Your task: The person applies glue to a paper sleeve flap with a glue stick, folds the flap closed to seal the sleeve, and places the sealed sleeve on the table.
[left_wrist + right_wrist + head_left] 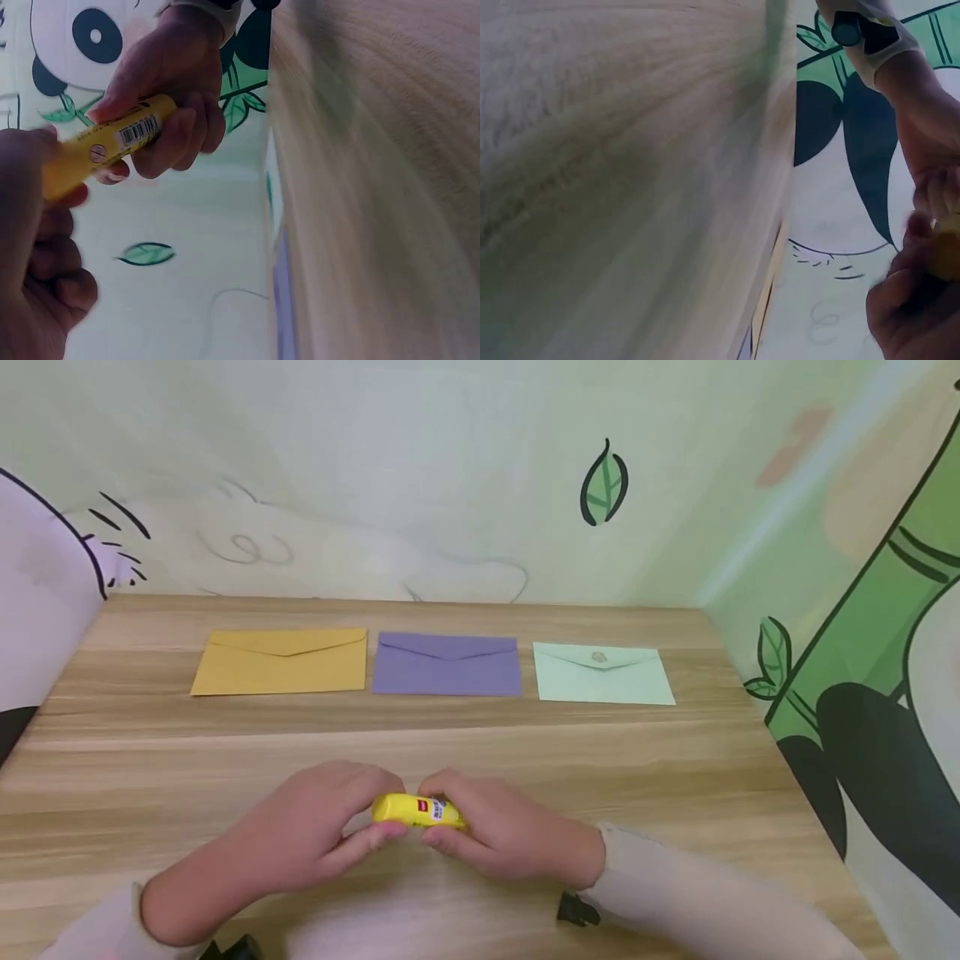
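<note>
A yellow glue stick (405,810) with a red and white label lies sideways between the two hands, above the table. My left hand (318,822) pinches its left end between thumb and fingers. On the other end, my right hand (517,827) grips with thumb and curled fingers. In the left wrist view a barcode shows on the yellow tube (112,146), with each hand at one end. Only a blurred part of the glue stick (946,251) appears at the right edge of the right wrist view.
Along the back of the wooden table (480,743) lie a yellow envelope (288,664), a purple envelope (447,668) and a mint green envelope (603,677) with a round seal, side by side, flaps up. A painted wall (420,485) rises behind the table.
</note>
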A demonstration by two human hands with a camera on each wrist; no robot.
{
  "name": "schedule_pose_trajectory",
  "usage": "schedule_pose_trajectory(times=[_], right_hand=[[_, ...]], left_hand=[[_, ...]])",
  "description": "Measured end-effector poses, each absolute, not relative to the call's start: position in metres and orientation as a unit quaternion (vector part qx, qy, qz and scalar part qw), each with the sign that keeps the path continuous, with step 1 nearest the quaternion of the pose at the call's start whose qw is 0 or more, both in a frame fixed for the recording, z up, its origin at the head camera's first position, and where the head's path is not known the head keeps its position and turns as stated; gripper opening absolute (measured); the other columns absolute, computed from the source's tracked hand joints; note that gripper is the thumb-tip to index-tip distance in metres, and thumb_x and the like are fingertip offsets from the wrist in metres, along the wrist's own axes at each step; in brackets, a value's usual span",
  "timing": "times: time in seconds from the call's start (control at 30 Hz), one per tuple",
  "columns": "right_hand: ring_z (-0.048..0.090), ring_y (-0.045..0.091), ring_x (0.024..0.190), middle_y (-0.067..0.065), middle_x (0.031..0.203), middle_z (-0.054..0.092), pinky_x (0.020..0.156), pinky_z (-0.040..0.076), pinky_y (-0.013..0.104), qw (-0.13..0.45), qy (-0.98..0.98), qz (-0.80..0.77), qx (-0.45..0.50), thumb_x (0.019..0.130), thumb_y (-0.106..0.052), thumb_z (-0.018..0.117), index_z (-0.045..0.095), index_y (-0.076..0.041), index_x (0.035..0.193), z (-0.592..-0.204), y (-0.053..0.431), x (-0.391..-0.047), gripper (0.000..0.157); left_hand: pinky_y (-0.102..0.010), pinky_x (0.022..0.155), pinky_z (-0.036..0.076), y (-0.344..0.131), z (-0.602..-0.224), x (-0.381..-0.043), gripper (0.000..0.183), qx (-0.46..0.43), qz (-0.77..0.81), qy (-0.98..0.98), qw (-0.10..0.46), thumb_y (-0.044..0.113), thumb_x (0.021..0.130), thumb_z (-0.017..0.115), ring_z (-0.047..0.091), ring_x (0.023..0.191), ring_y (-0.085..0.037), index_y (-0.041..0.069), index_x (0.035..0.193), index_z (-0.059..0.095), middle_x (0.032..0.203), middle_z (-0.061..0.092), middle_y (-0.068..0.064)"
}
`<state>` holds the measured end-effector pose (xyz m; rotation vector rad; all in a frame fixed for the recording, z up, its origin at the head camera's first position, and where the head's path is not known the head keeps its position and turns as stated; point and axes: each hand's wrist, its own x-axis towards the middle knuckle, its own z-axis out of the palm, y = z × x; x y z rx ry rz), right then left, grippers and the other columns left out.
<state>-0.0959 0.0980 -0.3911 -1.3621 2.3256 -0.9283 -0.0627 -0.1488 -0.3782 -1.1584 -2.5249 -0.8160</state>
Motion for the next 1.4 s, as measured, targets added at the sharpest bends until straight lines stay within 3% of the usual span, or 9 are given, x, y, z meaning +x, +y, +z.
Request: schedule_pose_trajectory(times=[0.1,0.37,0.53,0.67,0.83,1.03,1.4], right_hand=[[0.054,0.004,0.091,-0.007,0.102,0.059,0.084,0.045,0.016,0.129,0.807,-0.293,-0.495,0.102,-0.029,0.058,0.055,-0.010,0.128,-0.398,0.092,-0.095,0.032],[0.060,0.010,0.107,0.000,0.124,0.064,0.094,0.048,0.022,0.141,0.828,-0.268,-0.472,0.103,-0.042,0.052,0.052,-0.012,0.140,-0.410,0.093,-0.096,0.047],[0.060,0.011,0.107,0.000,0.121,0.065,0.096,0.048,0.025,0.153,0.839,-0.285,-0.438,0.104,-0.038,0.053,0.055,-0.011,0.136,-0.419,0.111,-0.100,0.043],[0.059,0.008,0.102,-0.003,0.113,0.065,0.093,0.049,0.024,0.147,0.846,-0.290,-0.423,0.103,-0.037,0.054,0.058,-0.011,0.132,-0.427,0.129,-0.103,0.039],[0.057,0.006,0.098,-0.006,0.108,0.063,0.089,0.050,0.024,0.134,0.856,-0.286,-0.408,0.103,-0.040,0.054,0.060,-0.012,0.130,-0.435,0.144,-0.104,0.039],[0.059,0.006,0.097,-0.006,0.109,0.065,0.088,0.051,0.026,0.125,0.866,-0.290,-0.388,0.103,-0.038,0.056,0.062,-0.013,0.128,-0.435,0.158,-0.103,0.036],[0.059,0.003,0.099,-0.007,0.112,0.067,0.091,0.052,0.028,0.121,0.881,-0.284,-0.360,0.103,-0.036,0.055,0.062,-0.016,0.128,-0.436,0.173,-0.105,0.033]], left_hand=[[-0.024,0.069,0.050,-0.153,-0.380,-0.064,0.027,-0.406,-0.311,-0.848,0.137,0.045,0.101,0.055,0.055,0.077,0.000,0.019,0.104,0.063,0.089,0.062,0.015],[-0.020,0.061,0.043,-0.169,-0.392,-0.065,0.030,-0.361,-0.262,-0.886,0.130,0.041,0.104,0.050,0.042,0.068,0.003,0.012,0.104,0.061,0.080,0.052,0.015],[-0.024,0.058,0.042,-0.198,-0.393,-0.074,0.022,-0.298,-0.214,-0.924,0.107,0.031,0.100,0.062,0.041,0.065,0.000,0.009,0.103,0.059,0.074,0.048,0.013],[-0.030,0.057,0.041,-0.232,-0.391,-0.082,0.020,-0.211,-0.193,-0.956,0.068,0.026,0.099,0.064,0.045,0.065,-0.007,0.007,0.104,0.059,0.074,0.052,0.007],[-0.031,0.051,0.034,-0.282,-0.399,-0.091,0.029,-0.103,-0.165,-0.979,0.067,0.037,0.102,0.059,0.045,0.060,-0.015,0.008,0.107,0.059,0.073,0.054,0.000],[-0.032,0.051,0.032,-0.333,-0.414,-0.102,0.056,-0.009,-0.158,-0.987,0.023,0.049,0.102,0.051,0.046,0.062,-0.024,-0.005,0.114,0.054,0.075,0.054,-0.010],[-0.035,0.051,0.035,-0.371,-0.434,-0.110,0.062,0.039,-0.144,-0.988,0.031,0.046,0.103,0.050,0.049,0.065,-0.030,-0.014,0.117,0.049,0.078,0.053,-0.020]])
